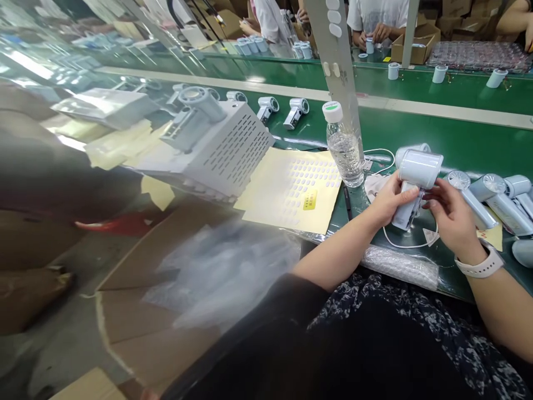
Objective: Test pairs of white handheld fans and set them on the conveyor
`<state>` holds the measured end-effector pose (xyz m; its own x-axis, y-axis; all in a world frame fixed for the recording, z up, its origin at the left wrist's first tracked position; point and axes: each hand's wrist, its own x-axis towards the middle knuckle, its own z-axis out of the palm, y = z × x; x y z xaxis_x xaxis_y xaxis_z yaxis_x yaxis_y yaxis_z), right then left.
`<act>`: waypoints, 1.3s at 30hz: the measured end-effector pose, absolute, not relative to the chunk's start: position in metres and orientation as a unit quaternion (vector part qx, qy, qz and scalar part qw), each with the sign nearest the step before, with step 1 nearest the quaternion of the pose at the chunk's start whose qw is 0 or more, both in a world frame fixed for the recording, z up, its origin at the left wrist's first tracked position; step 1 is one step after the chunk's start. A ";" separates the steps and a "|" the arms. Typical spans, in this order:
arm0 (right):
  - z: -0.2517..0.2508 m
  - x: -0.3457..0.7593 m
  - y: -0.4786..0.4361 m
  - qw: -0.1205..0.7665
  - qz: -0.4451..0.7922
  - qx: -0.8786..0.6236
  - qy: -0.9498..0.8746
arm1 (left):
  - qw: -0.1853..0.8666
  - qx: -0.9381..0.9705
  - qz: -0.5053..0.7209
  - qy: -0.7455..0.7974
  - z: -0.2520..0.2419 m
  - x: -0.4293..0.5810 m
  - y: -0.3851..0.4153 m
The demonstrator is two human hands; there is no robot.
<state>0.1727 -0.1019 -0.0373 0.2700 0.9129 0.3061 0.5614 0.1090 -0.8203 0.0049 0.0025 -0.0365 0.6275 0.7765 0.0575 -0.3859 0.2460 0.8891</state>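
A pale blue handheld fan with a round barrel head is held over the bench, tilted. My left hand wraps around it where the head meets the handle, thumb across the front. On the other side, my right hand has its fingers curled in at the handle's edge, where inner parts show; the fingertips are partly hidden. Behind the held fan, another fan is partly covered. A white cable loops on the bench below my hands.
Finished-looking fans lie at right. A water bottle, black pen and sticker sheet are at left, beside a slotted metal box carrying a fan. Bubble wrap lies along the bench edge. A post rises behind; co-workers sit across.
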 end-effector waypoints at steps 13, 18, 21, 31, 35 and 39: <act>-0.009 0.165 -0.111 0.194 0.392 -0.647 -0.625 | 0.845 0.284 0.415 0.182 -0.018 0.002 0.012; 0.007 0.154 -0.115 0.362 0.537 -0.600 -0.469 | 0.833 0.247 0.462 0.178 -0.010 0.004 0.011; 0.005 0.140 -0.118 0.415 0.505 -0.605 -0.454 | 0.832 0.236 0.470 0.174 -0.006 0.005 0.007; -0.004 0.122 -0.133 0.486 0.502 -0.575 -0.425 | 0.829 0.265 0.448 0.205 -0.013 0.008 0.004; -0.006 0.128 -0.134 0.461 0.430 -0.569 -0.528 | 0.827 0.282 0.448 0.188 -0.011 0.009 0.000; -0.009 0.131 -0.135 0.471 0.365 -0.566 -0.570 | 0.826 0.247 0.470 0.190 0.003 0.006 -0.001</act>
